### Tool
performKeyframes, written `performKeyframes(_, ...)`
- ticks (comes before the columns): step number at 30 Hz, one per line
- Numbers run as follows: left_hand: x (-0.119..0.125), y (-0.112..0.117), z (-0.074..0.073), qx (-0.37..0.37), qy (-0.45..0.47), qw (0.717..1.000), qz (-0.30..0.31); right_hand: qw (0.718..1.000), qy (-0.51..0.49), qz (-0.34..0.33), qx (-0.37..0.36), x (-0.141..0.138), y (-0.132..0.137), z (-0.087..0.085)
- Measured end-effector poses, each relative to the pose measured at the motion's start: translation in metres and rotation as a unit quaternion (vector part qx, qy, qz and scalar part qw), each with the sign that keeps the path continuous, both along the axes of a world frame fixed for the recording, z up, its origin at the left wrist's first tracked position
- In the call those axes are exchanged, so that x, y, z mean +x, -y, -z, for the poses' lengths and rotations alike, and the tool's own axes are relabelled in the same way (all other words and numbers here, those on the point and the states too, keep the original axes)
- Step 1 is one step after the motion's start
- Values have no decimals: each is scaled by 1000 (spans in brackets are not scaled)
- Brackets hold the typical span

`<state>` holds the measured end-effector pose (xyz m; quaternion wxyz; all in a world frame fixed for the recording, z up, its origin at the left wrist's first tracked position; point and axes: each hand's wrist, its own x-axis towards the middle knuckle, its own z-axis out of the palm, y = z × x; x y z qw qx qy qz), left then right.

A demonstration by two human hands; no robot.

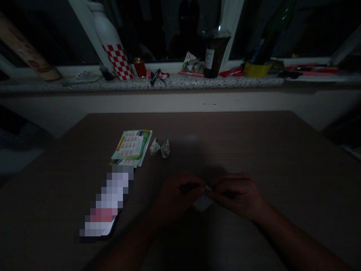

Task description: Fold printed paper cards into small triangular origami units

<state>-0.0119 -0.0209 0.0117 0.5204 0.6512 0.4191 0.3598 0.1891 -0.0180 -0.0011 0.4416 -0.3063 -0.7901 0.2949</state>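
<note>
Between my two hands is a small printed piece of paper [203, 202], pinched at its upper edge; the light is dim, so its exact folds are hard to make out. My left hand [180, 194] grips it from the left with thumb and fingertips. From the right, my right hand [239, 194] pinches the same edge, its fingertips nearly meeting those of the left. Beyond my left hand stand two small folded paper pieces [165, 149], side by side. A stack of printed cards [130, 145] lies to their left.
A phone with a lit, blurred screen [109, 203] lies left of my hands. On the granite sill [175, 83] behind the table are a red-checked white bottle [117, 56], a dark plastic cup [214, 54], a green bottle [275, 34] and several small items.
</note>
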Motion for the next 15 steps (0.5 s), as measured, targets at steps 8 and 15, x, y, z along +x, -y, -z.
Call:
performKeyframes(8,-1,-1,3,38,49,994,-94,995,-26,90,-28,0,2,-5)
performKeyframes(15,-2,4,3,61,37,993,-92,994,-53,81,-44,-2,2,-6)
